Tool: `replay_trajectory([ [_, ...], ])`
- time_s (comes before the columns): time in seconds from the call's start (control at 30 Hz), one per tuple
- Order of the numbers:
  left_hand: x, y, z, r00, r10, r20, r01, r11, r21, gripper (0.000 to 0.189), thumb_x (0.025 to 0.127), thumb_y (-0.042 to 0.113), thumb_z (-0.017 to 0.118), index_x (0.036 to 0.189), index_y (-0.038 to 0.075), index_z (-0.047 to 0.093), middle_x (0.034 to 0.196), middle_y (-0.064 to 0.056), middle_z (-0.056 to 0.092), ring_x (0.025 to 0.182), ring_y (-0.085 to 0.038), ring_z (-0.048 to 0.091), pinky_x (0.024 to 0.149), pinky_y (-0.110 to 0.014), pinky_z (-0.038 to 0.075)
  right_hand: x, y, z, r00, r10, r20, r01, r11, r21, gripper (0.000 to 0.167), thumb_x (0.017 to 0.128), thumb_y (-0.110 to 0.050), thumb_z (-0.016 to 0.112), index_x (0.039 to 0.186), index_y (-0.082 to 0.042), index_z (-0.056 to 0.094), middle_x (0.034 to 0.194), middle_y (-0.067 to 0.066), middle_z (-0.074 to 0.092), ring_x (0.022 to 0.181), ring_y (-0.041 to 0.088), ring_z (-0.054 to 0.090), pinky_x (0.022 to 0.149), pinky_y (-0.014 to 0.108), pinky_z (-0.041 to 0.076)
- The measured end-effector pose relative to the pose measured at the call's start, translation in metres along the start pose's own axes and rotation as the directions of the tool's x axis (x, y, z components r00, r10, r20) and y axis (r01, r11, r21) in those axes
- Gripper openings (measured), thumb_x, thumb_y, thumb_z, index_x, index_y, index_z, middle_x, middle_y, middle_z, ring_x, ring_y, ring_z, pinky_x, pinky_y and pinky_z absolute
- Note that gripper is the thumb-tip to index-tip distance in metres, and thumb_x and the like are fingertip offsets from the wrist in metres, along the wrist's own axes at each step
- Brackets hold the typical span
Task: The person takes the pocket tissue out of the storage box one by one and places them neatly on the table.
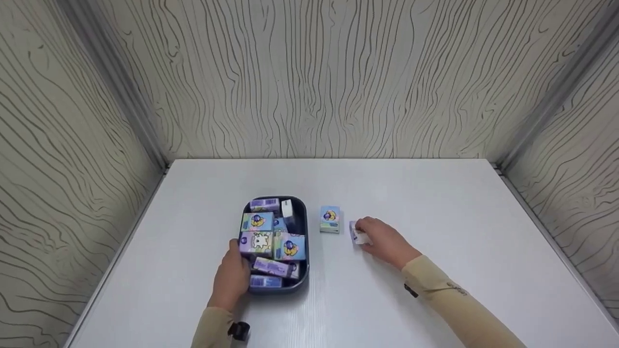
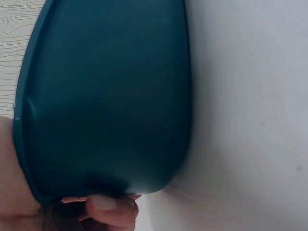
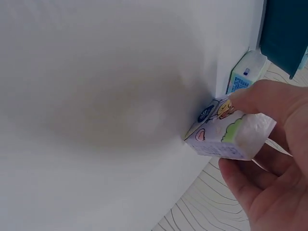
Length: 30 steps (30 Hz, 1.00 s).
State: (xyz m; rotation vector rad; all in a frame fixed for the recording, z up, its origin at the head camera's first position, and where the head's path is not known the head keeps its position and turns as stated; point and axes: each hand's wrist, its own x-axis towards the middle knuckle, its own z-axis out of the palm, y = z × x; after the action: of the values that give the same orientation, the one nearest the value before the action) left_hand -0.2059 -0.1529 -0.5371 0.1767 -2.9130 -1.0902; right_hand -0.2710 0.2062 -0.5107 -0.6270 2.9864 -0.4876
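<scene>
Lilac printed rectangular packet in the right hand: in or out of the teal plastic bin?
Out: the right hand holds the packet to the right of the bin, white table showing between.

You have a white table [image 1: 435, 193] in front of you, smooth-topped, with a straight far edge. On it, left of the middle, stands a dark blue-green bin [image 1: 278, 291], its long sides running away from you. Near the bin, to your right, a small pack [image 1: 330, 217] sits on the tabletop, a blue printed face up. Farther right, near that pack, your right hand [image 1: 387, 243] holds a second pack [image 3: 219, 129] down by the table; you cannot tell whether it touches.
</scene>
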Motion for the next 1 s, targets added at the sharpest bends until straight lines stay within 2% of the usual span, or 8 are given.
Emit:
replay_trajectory([
  [0.07,0.000,0.001,-0.001,1.000,-0.013,0.009,0.013,1.000,-0.008,0.046,0.099,0.009,0.037,0.140,-0.008,0.024,0.127,-0.030,0.050,0.114,-0.043,0.053,0.091,-0.053,0.045,-0.002,0.001,0.003,1.000,-0.030,-0.005,0.030,0.999,-0.020,0.043,0.079,-0.006,0.078,0.117,-0.010,0.060,0.114,0.002,0.059,0.109,0.019,0.057,0.094,0.036,0.046],
  [0.17,0.001,0.001,-0.002,1.000,-0.017,0.011,0.017,1.000,-0.008,0.048,0.099,0.008,0.038,0.141,-0.009,0.023,0.129,-0.032,0.049,0.116,-0.044,0.052,0.092,-0.054,0.044,-0.003,0.003,0.008,0.995,-0.096,-0.023,0.094,0.994,-0.064,0.040,0.078,-0.002,0.077,0.114,-0.008,0.061,0.114,0.005,0.058,0.108,0.021,0.057,0.092,0.037,0.047],
  [0.3,0.001,0.000,-0.002,1.000,-0.021,0.011,0.021,1.000,0.000,0.049,0.098,0.007,0.040,0.141,-0.010,0.023,0.129,-0.032,0.048,0.116,-0.044,0.051,0.093,-0.054,0.043,-0.004,0.005,0.013,0.989,-0.146,-0.038,0.141,0.984,-0.108,0.036,0.078,0.002,0.075,0.111,-0.004,0.061,0.113,0.008,0.057,0.107,0.024,0.057,0.091,0.037,0.048],
  [0.6,0.004,-0.002,0.001,0.999,-0.035,0.018,0.035,0.999,-0.012,0.047,0.099,0.009,0.039,0.141,-0.007,0.025,0.128,-0.029,0.050,0.116,-0.042,0.052,0.093,-0.052,0.044,0.003,0.003,0.014,0.994,-0.098,-0.044,0.094,0.992,-0.086,0.036,0.078,0.002,0.075,0.111,-0.004,0.062,0.111,0.006,0.057,0.105,0.022,0.057,0.091,0.036,0.048],
  [0.87,0.002,-0.004,0.002,0.999,-0.029,0.012,0.030,0.999,-0.013,0.047,0.098,0.008,0.039,0.140,-0.008,0.025,0.125,-0.030,0.051,0.113,-0.042,0.054,0.089,-0.053,0.045,0.022,0.001,0.014,0.999,-0.041,-0.029,0.039,0.997,-0.072,0.034,0.081,0.002,0.073,0.114,-0.003,0.062,0.116,0.009,0.058,0.109,0.025,0.057,0.094,0.038,0.046],
  [1.0,0.002,-0.002,0.001,1.000,-0.026,0.008,0.027,0.999,-0.020,0.047,0.099,0.008,0.038,0.141,-0.008,0.024,0.125,-0.030,0.051,0.113,-0.042,0.054,0.090,-0.052,0.045,0.032,0.001,0.013,0.999,-0.021,-0.030,0.019,0.997,-0.075,0.031,0.081,0.003,0.073,0.109,-0.004,0.063,0.110,0.007,0.059,0.102,0.022,0.059,0.090,0.036,0.048],
])
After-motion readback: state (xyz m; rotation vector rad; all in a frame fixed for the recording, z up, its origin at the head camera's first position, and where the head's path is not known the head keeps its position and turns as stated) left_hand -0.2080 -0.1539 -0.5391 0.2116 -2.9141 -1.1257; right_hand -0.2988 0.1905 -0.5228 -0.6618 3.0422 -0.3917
